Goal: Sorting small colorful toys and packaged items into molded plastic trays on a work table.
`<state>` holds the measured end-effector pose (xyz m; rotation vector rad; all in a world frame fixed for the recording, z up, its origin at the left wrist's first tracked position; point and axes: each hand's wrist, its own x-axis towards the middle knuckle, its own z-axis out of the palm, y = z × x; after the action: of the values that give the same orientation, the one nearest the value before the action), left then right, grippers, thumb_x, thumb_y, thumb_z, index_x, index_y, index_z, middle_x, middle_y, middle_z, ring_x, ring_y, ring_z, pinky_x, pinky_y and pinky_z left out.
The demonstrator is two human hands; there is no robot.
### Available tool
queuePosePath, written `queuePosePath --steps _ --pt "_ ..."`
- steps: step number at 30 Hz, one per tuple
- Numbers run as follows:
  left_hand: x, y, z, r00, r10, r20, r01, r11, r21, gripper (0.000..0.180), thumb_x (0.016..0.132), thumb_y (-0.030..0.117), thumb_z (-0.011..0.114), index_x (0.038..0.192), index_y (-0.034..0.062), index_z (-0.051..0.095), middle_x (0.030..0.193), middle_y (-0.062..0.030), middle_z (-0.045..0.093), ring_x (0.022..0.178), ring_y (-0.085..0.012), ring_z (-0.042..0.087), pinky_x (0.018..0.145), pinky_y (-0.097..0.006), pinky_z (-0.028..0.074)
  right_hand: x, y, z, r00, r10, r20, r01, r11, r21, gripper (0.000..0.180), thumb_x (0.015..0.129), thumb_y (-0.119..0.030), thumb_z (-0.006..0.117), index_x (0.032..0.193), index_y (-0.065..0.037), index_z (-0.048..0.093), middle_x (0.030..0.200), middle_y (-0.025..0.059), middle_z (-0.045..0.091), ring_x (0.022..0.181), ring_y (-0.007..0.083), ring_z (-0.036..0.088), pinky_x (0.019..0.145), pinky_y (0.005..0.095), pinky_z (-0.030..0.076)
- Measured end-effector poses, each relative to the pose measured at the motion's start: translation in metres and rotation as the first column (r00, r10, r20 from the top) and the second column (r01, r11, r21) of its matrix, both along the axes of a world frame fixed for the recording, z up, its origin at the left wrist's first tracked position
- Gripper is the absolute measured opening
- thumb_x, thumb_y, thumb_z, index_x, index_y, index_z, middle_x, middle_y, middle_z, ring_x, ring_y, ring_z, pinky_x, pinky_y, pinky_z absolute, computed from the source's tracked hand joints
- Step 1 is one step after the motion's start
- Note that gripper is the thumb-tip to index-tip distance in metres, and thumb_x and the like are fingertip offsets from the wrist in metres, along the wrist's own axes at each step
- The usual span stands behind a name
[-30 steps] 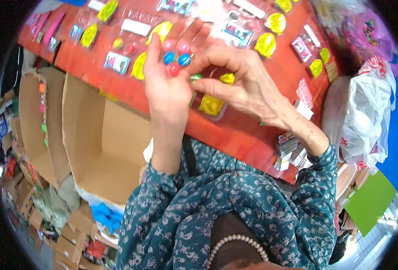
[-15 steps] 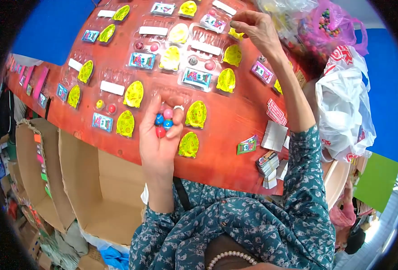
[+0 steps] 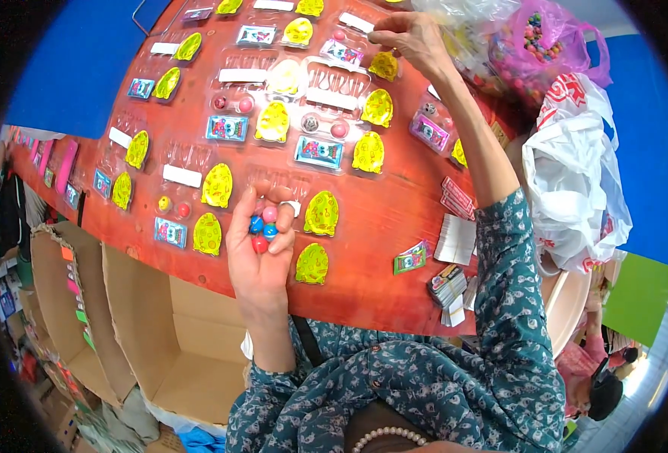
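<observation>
- The room's left edge is dark and bent by the lens; cartons [image 3: 171,332] stand open below the table's near edge, their contents hard to make out.
- Left hand [image 3: 262,245] is cupped palm up over the near part of the table, fingers curled loosely around small balls [image 3: 263,228]: blue, pink and red, lying in the palm.
- The table [image 3: 383,226] is covered in red; a blue wall rises behind it.
- Clear blister trays [image 3: 334,87] lie in rows on the red cover, some with a ball or two already in them, their outlines faint against it.
- Yellow egg-shaped cards [image 3: 321,213] and small blue-and-pink rectangular labels [image 3: 319,152] lie among the trays; white strips [image 3: 182,176] sit beside them.
- Card stacks [image 3: 448,283] rest near the right sleeve.
- Right hand [image 3: 413,34] reaches to the far edge, fingertips pinched together over a tray; what they grip is hidden.
- Plastic bags, pink [image 3: 534,45] and white [image 3: 572,189], are heaped at the right, the pink one showing coloured beads.
</observation>
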<state>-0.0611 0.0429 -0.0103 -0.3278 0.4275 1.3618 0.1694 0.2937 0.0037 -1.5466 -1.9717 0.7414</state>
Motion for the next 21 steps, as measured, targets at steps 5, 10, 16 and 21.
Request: queuePosePath --steps 5,10,16,21 --pt "0.001 -0.002 0.002 1.000 0.010 -0.006 -0.010 0.999 0.038 0.022 0.092 0.017 0.042 0.098 -0.0017 0.053 0.085 -0.0130 0.055 0.061 -0.0140 0.043 0.037 -0.018 0.034 -0.010 0.013 -0.011 0.978 0.081 0.194 -0.093 0.994 0.057 0.021 0.074 -0.020 0.067 0.083 -0.001 0.067 0.068 0.0055 0.065 0.062 0.0109 0.061 0.060 0.0252 0.048" --pt "0.000 -0.002 0.003 1.000 0.001 -0.009 0.000 0.998 0.061 0.023 0.092 0.018 0.042 0.098 -0.0020 0.053 0.088 -0.0146 0.055 0.061 -0.0144 0.044 0.038 -0.017 0.034 -0.017 0.008 -0.019 0.986 0.072 0.151 -0.078 0.996 0.032 0.018 0.075 -0.017 0.064 0.085 -0.003 0.068 0.072 0.0100 0.066 0.064 0.0150 0.063 0.062 0.0293 0.049" --pt "0.005 0.001 0.003 0.999 -0.012 0.038 0.008 0.997 0.082 0.024 0.092 0.018 0.042 0.098 -0.0022 0.053 0.088 -0.0155 0.055 0.061 -0.0146 0.044 0.038 -0.017 0.033 -0.007 0.017 -0.037 0.967 0.042 0.251 -0.117 0.950 0.290 0.019 0.076 -0.015 0.063 0.088 -0.001 0.066 0.072 0.0165 0.064 0.062 0.0220 0.063 0.062 0.0311 0.049" --pt "0.004 0.000 0.001 1.000 -0.020 0.018 0.018 0.996 0.090 0.024 0.092 0.018 0.042 0.099 -0.0020 0.053 0.087 -0.0152 0.055 0.061 -0.0143 0.044 0.037 -0.017 0.033 -0.020 0.003 -0.023 0.959 0.035 0.280 -0.107 0.963 0.246 0.018 0.076 -0.016 0.063 0.086 -0.002 0.066 0.071 0.0170 0.062 0.062 0.0250 0.063 0.060 0.0334 0.048"
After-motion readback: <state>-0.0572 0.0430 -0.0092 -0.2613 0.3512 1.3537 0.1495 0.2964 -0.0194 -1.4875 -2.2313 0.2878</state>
